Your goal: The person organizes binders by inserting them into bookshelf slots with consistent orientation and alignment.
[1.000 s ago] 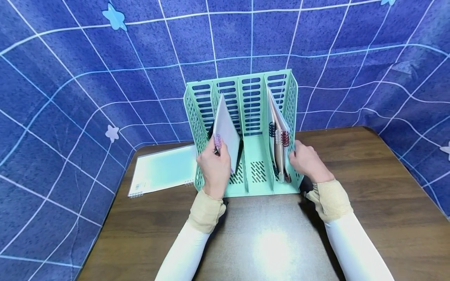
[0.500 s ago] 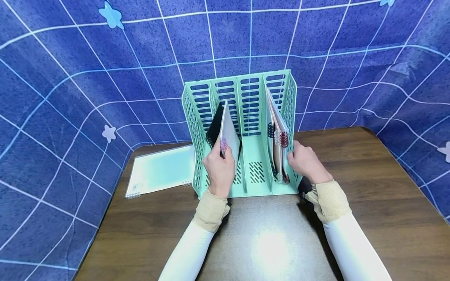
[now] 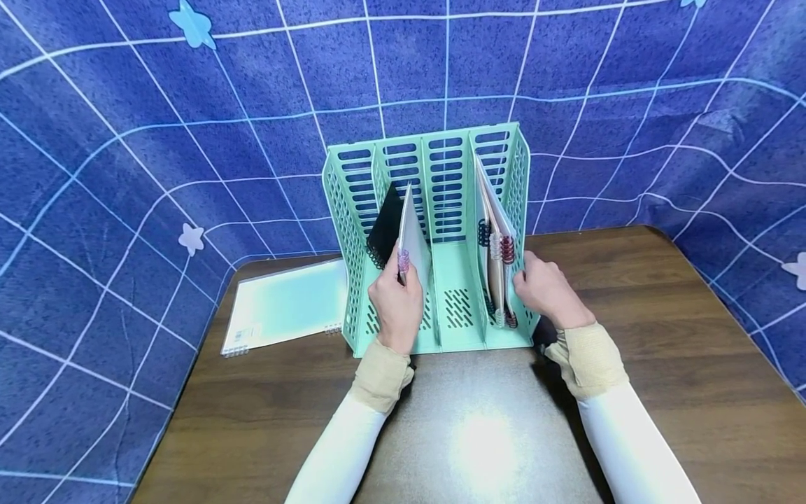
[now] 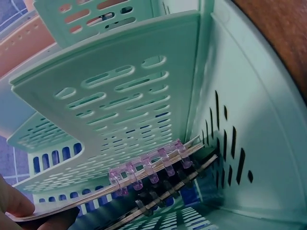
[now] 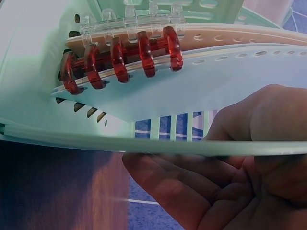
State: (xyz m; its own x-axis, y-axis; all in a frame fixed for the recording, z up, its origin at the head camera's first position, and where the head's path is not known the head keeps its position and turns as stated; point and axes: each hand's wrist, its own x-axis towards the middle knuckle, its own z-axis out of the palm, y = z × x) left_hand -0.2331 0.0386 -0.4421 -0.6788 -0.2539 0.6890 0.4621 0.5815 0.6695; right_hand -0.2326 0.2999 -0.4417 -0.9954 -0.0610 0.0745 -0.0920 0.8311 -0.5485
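Note:
My left hand (image 3: 397, 308) pinches a pale notebook (image 3: 415, 238) with purple rings, standing in the left half of a mint-green file organizer (image 3: 460, 336). In the left wrist view its purple rings (image 4: 151, 165) lie close beside the black rings of another notebook, near the organizer's floor. That black notebook (image 3: 385, 227) leans just left of the pale one. At the organizer's right wall, my right hand (image 3: 549, 288) grips the edge, thumb inside and fingers outside. Several ring-bound notebooks (image 3: 497, 238) stand in the rightmost compartment, one with red rings (image 5: 120, 60).
A white and light-blue spiral notebook (image 3: 286, 304) lies flat on the wooden table (image 3: 252, 420), left of the organizer. Behind the table hangs a blue cloth (image 3: 264, 84) with a white grid and stars. The third compartment's slotted floor shows bare.
My left hand has moved right and slightly down with the purple-ringed notebook, which sits lower in the organizer. More of the black notebook shows. My right hand keeps its grip on the wall.

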